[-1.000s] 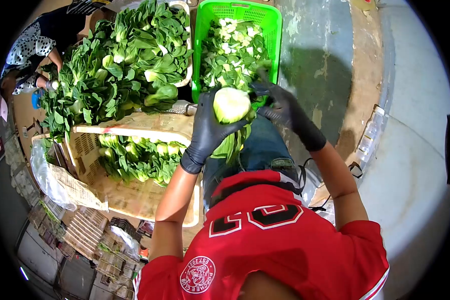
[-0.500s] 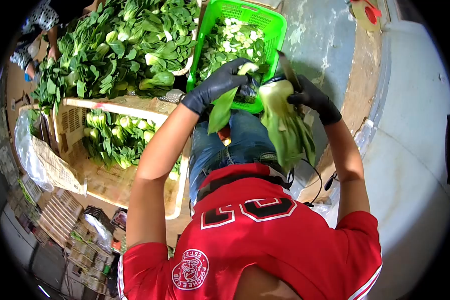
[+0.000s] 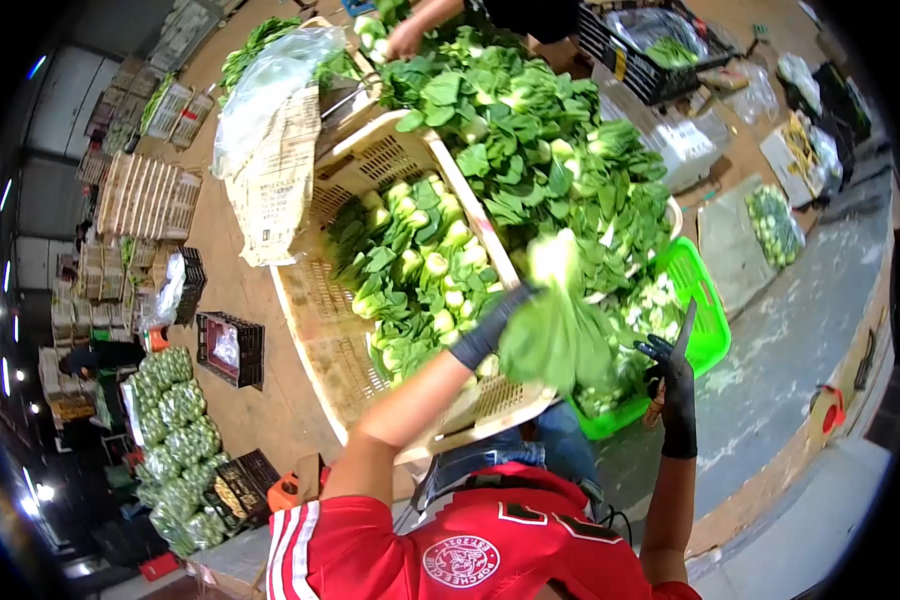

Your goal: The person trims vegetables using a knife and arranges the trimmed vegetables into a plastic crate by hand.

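My left hand (image 3: 502, 322), in a black glove, is closed around a head of bok choy (image 3: 562, 325) with its pale base up and leaves hanging, slightly blurred. It is over the near right part of the yellowed plastic crate (image 3: 305, 330), where several trimmed bok choy heads (image 3: 435, 265) lie in rows. My right hand (image 3: 675, 385), also black-gloved, holds a knife (image 3: 686, 328) with its blade pointing up and away. It is beside the bright green basket (image 3: 712, 325), which contains loose leaves and pale cut pieces (image 3: 655, 305).
A big pile of bok choy (image 3: 550, 150) lies beyond the crate, with another person's hand (image 3: 405, 42) at its far end. Plastic sheeting (image 3: 275, 90) drapes the crate's left corner. A black crate (image 3: 660, 45) stands far right; a tape roll (image 3: 825, 410) lies on the ledge.
The view has swung left. The bok choy has passed from my right hand to my left, which has moved toward the crate; the loose leaf is gone from it. My right hand keeps the knife.
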Available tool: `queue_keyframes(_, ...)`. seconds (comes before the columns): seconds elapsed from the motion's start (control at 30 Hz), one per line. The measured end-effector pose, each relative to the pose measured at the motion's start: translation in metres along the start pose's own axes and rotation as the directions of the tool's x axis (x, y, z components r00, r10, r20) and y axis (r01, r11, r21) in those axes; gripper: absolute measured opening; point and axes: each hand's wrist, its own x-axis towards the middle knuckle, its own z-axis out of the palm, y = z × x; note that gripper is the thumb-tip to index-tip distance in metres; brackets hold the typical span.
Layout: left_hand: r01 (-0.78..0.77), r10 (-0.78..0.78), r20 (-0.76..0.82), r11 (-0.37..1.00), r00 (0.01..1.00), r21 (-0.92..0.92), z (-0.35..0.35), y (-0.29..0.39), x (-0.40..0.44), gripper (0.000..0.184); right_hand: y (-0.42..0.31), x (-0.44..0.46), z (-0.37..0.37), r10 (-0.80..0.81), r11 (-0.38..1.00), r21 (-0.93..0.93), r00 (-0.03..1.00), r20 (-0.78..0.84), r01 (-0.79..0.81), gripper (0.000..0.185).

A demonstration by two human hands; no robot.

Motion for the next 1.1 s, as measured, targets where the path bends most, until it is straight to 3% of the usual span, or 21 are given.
queue_keyframes(0.03, -0.008, 0.007, -0.086, 1.0, 0.996, -0.01, -0.015, 0.05, 0.003, 0.042, -0.004, 0.001, -0.002, 0.042, 0.996, -0.079, 0.999, 0.022, -0.04, 0.041)
queue_keyframes(0.07, -0.208, 0.228, -0.117, 0.965, 0.967, 0.161, -0.02, 0.108, 0.002, 0.041, -0.008, 0.002, -0.003, 0.085, 0.984, -0.16, 0.996, 0.038, -0.078, 0.042)
queue_keyframes(0.13, -0.348, 0.38, -0.09, 0.902, 0.92, 0.255, -0.058, 0.21, 0.027, 0.049, 0.003, 0.008, 0.009, -0.115, 0.972, -0.201, 0.992, 0.058, 0.124, 0.044)
queue_keyframes(0.17, -0.411, 0.42, -0.042, 0.901, 0.906, 0.138, -0.037, 0.258, 0.022, 0.058, -0.001, 0.006, 0.014, 0.024, 0.988, -0.152, 0.999, 0.03, -0.019, 0.043)
queue_keyframes(0.2, -0.497, 0.495, 0.073, 0.834, 0.866, 0.239, -0.062, 0.296, 0.036, 0.067, -0.006, 0.003, 0.022, 0.166, 0.981, -0.1, 0.986, 0.005, -0.165, 0.041)
queue_keyframes(0.23, -0.499, 0.523, 0.006, 0.81, 0.852, 0.309, -0.056, 0.323, 0.027, 0.069, -0.006, 0.003, 0.03, 0.079, 0.997, -0.024, 0.996, 0.044, -0.078, 0.04)
queue_keyframes(0.27, -0.489, 0.548, -0.061, 0.786, 0.834, 0.377, -0.05, 0.347, 0.016, 0.071, 0.004, 0.006, 0.025, 0.075, 0.995, -0.072, 0.996, 0.052, -0.071, 0.042)
queue_keyframes(0.33, -0.512, 0.734, -0.086, 0.548, 0.673, 0.661, -0.121, 0.371, 0.037, 0.065, 0.003, 0.006, 0.035, 0.139, 0.988, -0.062, 0.99, 0.006, -0.138, 0.042)
queue_keyframes(0.37, -0.553, 0.8, -0.072, 0.473, 0.596, 0.686, -0.135, 0.363, 0.029, 0.058, 0.014, 0.008, 0.034, 0.1, 0.984, -0.144, 0.994, -0.043, -0.105, 0.042)
queue_keyframes(0.4, -0.569, 0.852, -0.069, 0.405, 0.52, 0.715, -0.146, 0.35, 0.016, 0.052, 0.0, 0.003, 0.04, 0.235, 0.958, -0.159, 0.971, -0.04, -0.238, 0.041)
queue_keyframes(0.47, -0.442, 0.944, -0.006, 0.161, 0.33, 0.882, -0.184, 0.302, -0.017, 0.026, 0.002, 0.006, 0.048, 0.271, 0.953, -0.139, 0.963, 0.001, -0.268, 0.034)
queue_keyframes(0.53, -0.061, 0.928, -0.143, 0.174, 0.344, 0.983, -0.253, 0.222, -0.06, 0.019, 0.01, 0.009, 0.048, 0.383, 0.906, -0.194, 0.924, -0.005, -0.377, 0.032)
queue_keyframes(0.57, 0.173, 0.926, -0.138, 0.08, 0.351, 0.982, -0.289, 0.174, -0.081, 0.021, 0.014, 0.011, 0.054, 0.38, 0.911, -0.162, 0.925, -0.024, -0.378, 0.032)
queue_keyframes(0.63, 0.596, 0.735, -0.421, 0.03, 0.531, 0.803, -0.312, 0.096, -0.124, 0.025, 0.027, 0.014, 0.052, 0.449, 0.883, -0.123, 0.892, -0.05, -0.452, 0.031)
queue_keyframes(0.67, 0.695, 0.654, -0.508, -0.037, 0.561, 0.718, -0.334, 0.066, -0.135, 0.027, 0.035, 0.014, 0.052, 0.449, 0.886, -0.097, 0.891, -0.057, -0.453, 0.03)
queue_keyframes(0.73, 0.746, 0.472, -0.585, -0.32, 0.66, 0.584, -0.353, 0.036, -0.14, 0.028, 0.041, 0.012, 0.053, 0.432, 0.892, -0.104, 0.898, -0.089, -0.439, 0.03)
queue_keyframes(0.8, 0.712, 0.572, -0.436, -0.458, 0.695, 0.533, -0.381, 0.015, -0.135, 0.031, 0.056, 0.011, 0.044, 0.479, 0.86, -0.128, 0.867, -0.136, -0.495, 0.035)
queue_keyframes(0.9, 0.753, 0.609, -0.448, -0.465, 0.654, 0.466, -0.4, 0.001, -0.116, 0.036, 0.058, 0.005, 0.045, 0.441, 0.878, -0.132, 0.885, -0.15, -0.46, 0.034)
queue_keyframes(0.93, 0.763, 0.673, -0.387, -0.447, 0.631, 0.466, -0.41, -0.007, -0.113, 0.039, 0.058, 0.003, 0.045, 0.435, 0.88, -0.142, 0.89, -0.139, -0.452, 0.035)
queue_keyframes(1.1, 0.751, 0.687, -0.421, -0.283, 0.593, 0.596, -0.407, -0.007, -0.11, 0.06, 0.052, 0.007, 0.057, 0.369, 0.899, -0.222, 0.926, -0.076, -0.376, 0.04)
